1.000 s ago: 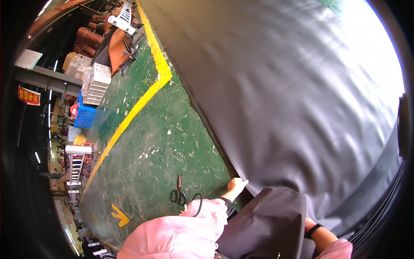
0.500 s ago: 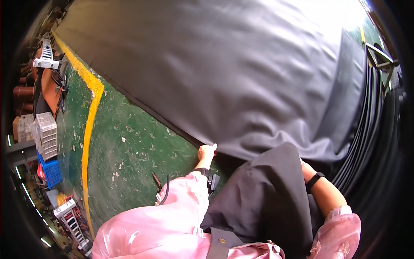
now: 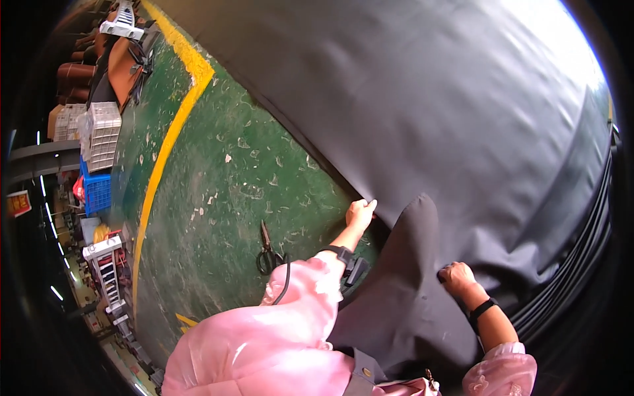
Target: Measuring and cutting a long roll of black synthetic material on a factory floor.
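A large smooth dark grey-black sheet (image 3: 396, 99) spreads over the floor ahead of me, wrinkled near its close edge. My left hand (image 3: 360, 214) pinches the near left corner of this sheet between thumb and fingers. To the right of my raised, dark-clothed knee (image 3: 416, 244), my right hand (image 3: 459, 278) is closed in a fist just over the sheet. Something small and dark shows at its knuckles, too little to name. Black-handled scissors (image 3: 266, 259) lie on the floor left of my left forearm, blades pointing away.
Green painted floor (image 3: 218, 171) with white flecks and a bent yellow line (image 3: 165, 142) runs along the left. Beyond it stand white crates (image 3: 104, 135), a blue crate (image 3: 98, 193) and a white-topped rack (image 3: 105, 264). Dark folds of material (image 3: 568, 264) gather at the right.
My view has turned, so the sheet sits farther right and the scissors show fully. My right hand has come out from behind my knee. My left hand keeps its pinch on the sheet.
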Demonstrator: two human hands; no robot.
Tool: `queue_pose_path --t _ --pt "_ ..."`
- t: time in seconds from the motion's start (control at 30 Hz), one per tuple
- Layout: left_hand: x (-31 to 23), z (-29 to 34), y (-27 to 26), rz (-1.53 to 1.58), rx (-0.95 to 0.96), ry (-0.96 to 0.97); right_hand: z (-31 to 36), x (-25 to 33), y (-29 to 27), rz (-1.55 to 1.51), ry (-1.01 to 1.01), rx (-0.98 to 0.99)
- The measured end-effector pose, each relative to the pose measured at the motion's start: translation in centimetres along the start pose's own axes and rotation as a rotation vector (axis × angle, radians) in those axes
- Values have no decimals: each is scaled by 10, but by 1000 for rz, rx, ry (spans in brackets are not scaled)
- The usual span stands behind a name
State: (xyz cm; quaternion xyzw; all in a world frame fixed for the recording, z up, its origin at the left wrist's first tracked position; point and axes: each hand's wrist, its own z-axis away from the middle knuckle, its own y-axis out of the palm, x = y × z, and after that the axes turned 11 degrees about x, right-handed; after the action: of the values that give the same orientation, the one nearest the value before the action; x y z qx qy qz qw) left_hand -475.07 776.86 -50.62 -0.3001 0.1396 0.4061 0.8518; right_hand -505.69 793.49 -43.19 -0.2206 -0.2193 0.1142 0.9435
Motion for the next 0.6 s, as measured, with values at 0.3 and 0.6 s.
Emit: queue_pose_path --t 0.3,0.6 --pt "-45 -79 -68 400 -503 228 -7 -10 18 -50 -74 -92" --pt "-27 -71 -60 234 -572 126 -5 -16 47 -79 29 -192"
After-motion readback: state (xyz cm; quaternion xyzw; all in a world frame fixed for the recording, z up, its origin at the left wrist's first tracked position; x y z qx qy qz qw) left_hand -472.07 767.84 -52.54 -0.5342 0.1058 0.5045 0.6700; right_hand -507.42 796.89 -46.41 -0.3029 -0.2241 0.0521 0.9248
